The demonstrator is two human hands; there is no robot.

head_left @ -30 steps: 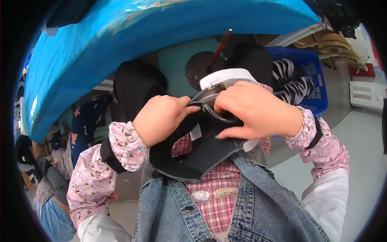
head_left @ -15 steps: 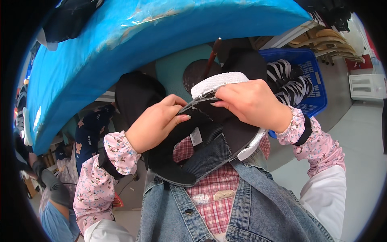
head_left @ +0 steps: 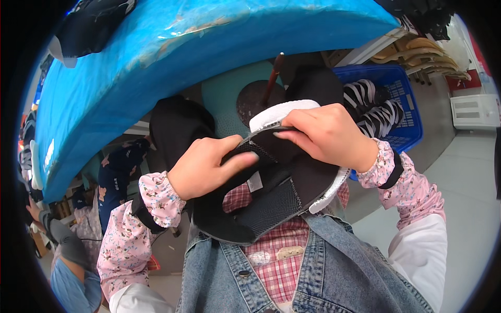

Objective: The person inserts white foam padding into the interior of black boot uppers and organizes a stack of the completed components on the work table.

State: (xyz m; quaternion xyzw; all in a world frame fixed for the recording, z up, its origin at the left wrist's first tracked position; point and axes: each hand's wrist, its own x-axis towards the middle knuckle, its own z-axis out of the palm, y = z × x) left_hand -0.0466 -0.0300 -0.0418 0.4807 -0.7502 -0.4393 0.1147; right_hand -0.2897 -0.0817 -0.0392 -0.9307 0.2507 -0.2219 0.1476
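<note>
Head view, 1 black shoe upper [head_left: 271, 193], 2 hands, L hand [head_left: 206, 167] + R hand [head_left: 329, 133] fingers clamped on it

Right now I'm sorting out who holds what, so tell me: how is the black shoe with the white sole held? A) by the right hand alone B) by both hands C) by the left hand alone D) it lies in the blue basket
B: the left hand and the right hand both grip the black shoe at its opening, up in front of the chest.
</note>
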